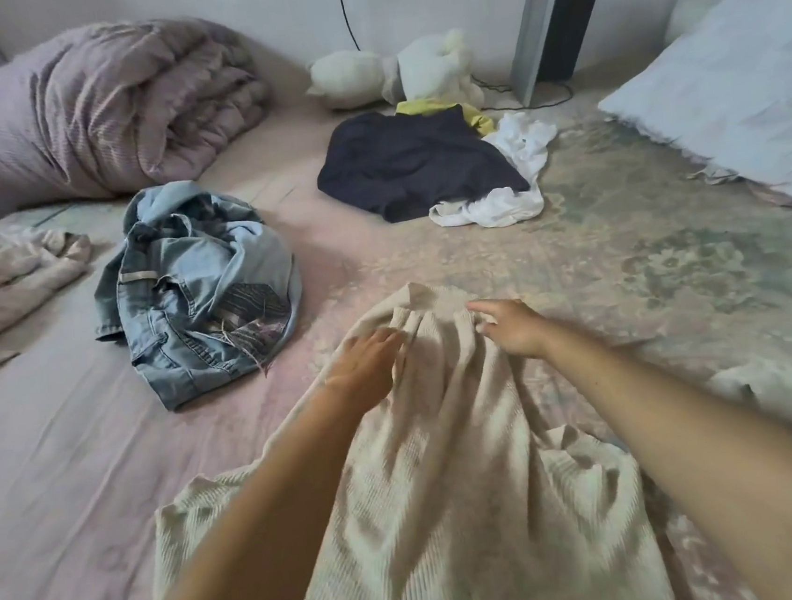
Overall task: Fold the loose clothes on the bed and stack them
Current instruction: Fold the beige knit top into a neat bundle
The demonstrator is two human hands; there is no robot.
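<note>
Both hands work at the gathered far end of one cream ribbed garment [450,465], which lies lengthwise on the bed [61,481] beneath the forearms. Left hand [367,366]: fingers extended, flat on the fabric, released. Right hand [509,327]: blurred; index finger extended, other fingers curled against the gathered edge; whether that grip is grasping cannot be told. Beyond and left of the grip: one crumpled denim garment [197,291], with bare sheet between. Further beyond: one heap holding a dark garment [413,161], a white garment [509,185] and a yellow garment [437,107]. Far right: one pillow [728,84].
</note>
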